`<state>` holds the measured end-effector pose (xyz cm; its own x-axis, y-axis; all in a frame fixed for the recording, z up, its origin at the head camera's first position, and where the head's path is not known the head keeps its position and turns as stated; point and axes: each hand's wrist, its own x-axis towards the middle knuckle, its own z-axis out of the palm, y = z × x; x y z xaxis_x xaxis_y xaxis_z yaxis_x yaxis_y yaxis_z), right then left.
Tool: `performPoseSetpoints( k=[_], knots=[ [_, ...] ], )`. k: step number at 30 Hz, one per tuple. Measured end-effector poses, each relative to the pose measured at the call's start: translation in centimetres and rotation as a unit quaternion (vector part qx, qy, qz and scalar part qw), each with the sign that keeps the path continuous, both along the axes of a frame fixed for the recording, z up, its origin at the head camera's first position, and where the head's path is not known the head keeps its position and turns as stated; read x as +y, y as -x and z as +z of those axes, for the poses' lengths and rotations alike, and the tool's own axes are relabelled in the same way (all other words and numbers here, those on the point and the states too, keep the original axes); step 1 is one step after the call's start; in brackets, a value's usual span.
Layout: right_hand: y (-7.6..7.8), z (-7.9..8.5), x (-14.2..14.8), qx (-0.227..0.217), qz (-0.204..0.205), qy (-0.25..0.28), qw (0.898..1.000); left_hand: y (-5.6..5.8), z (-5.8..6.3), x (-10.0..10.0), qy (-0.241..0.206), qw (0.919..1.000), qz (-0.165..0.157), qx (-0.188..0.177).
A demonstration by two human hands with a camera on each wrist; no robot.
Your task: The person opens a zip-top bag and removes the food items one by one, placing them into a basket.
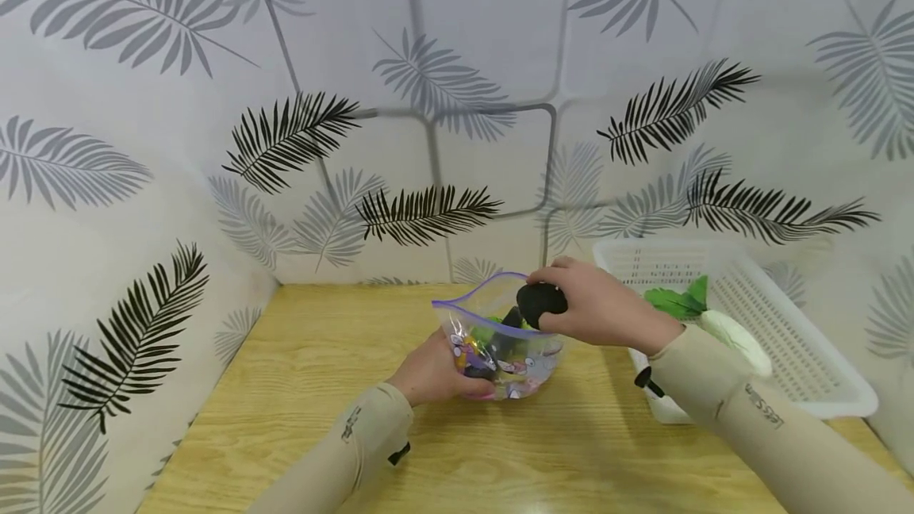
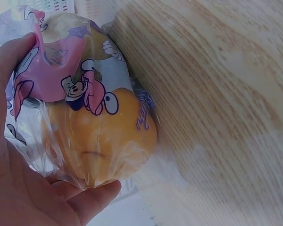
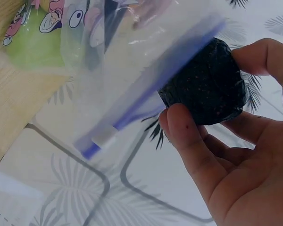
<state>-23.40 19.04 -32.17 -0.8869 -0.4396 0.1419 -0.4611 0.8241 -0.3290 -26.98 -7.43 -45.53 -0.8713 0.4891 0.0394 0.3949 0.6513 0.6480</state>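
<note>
A clear zip bag (image 1: 524, 375) with a purple zip edge and cartoon print stands on the table, its mouth open upward. My left hand (image 1: 427, 371) grips the bag's left side, thumb low on its front. Inside, an orange rounded thing (image 2: 101, 139) shows through the plastic, along with a light green thing (image 3: 37, 49) and dark pieces. My right hand (image 1: 596, 304) pinches a black, rough-surfaced lump (image 3: 207, 84) between thumb and fingers, right at the bag's mouth. In the right wrist view, the purple zip edge with its white slider (image 3: 105, 137) overlaps the lump's left side.
A white perforated plastic basket (image 1: 846, 395) stands on the right of the wooden table (image 1: 286, 419). In it lies a leafy vegetable (image 1: 731, 335) with a pale stalk and green leaves. Behind the table hangs a leaf-patterned backdrop (image 1: 485, 38).
</note>
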Motion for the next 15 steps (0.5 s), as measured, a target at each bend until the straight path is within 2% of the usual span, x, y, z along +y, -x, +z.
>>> performPoseSetpoints(
  k=[3,8,12,15],
  knots=[
    [-0.8,0.6,1.1,0.010,-0.007,0.018,1.000,0.0,-0.1,0.1,0.001,1.0000,-0.002,0.006],
    [-2.1,1.6,3.3,0.014,-0.033,0.020,0.999,-0.2,-0.1,0.2,-0.003,1.0000,0.000,0.006],
    [-2.8,1.9,5.9,0.022,-0.058,0.005,0.998,-0.2,-0.1,0.3,-0.006,1.0000,0.000,0.005],
    [-2.7,1.5,8.0,0.026,-0.076,-0.019,0.997,0.0,-0.1,0.1,-0.004,1.0000,0.004,0.006]
  ],
)
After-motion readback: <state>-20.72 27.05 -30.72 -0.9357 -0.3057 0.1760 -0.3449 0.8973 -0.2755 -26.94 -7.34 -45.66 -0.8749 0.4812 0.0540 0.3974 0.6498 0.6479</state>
